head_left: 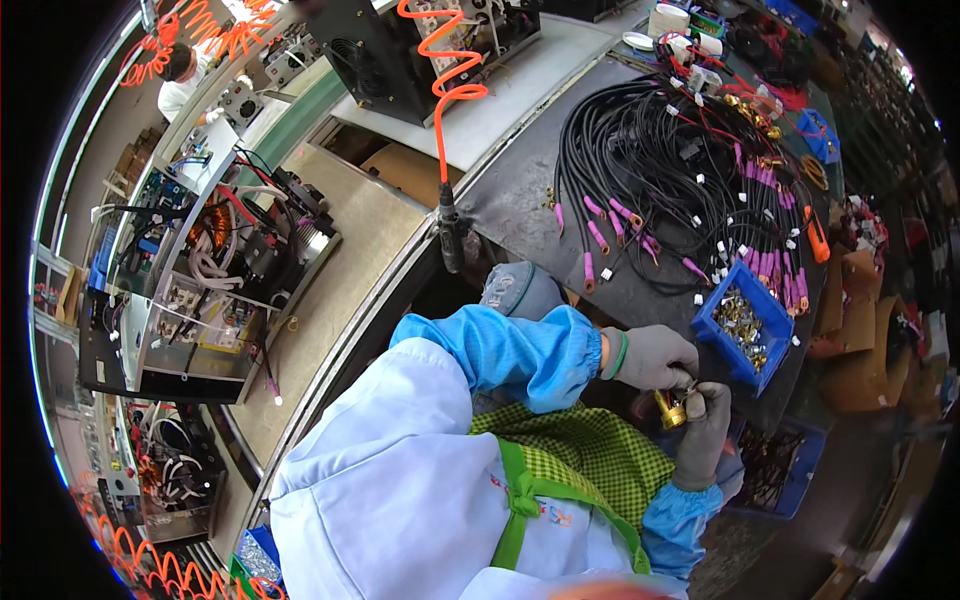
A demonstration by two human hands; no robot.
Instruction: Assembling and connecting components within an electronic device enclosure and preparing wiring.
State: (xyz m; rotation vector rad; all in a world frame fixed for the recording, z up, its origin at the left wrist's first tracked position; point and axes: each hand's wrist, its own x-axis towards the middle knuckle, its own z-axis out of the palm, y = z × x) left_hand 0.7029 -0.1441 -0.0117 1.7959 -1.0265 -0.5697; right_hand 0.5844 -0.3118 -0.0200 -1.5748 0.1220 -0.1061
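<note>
My two gloved hands meet close in front of my lap, above a green checked apron (600, 450). My left hand (655, 357), in a grey glove, is closed, its fingertips pinched on something too small to make out. Just below it, my right hand (706, 430) grips a brass-coloured fitting (670, 411) between thumb and fingers. The fitting's wide end points away from the right palm. Part of it is hidden by the glove. A blue bin (724, 354) of small brass-coloured parts stands beside both hands on the dark table.
Black cables (620, 130) with purple sleeved ends cover much of the table (510, 205). An orange-handled tool (817, 236) lies at their right. A black power driver (451, 235) hangs from a coiled orange hose (462, 92). Opened electrical units (225, 250) stand left; another person (180, 85) works far left.
</note>
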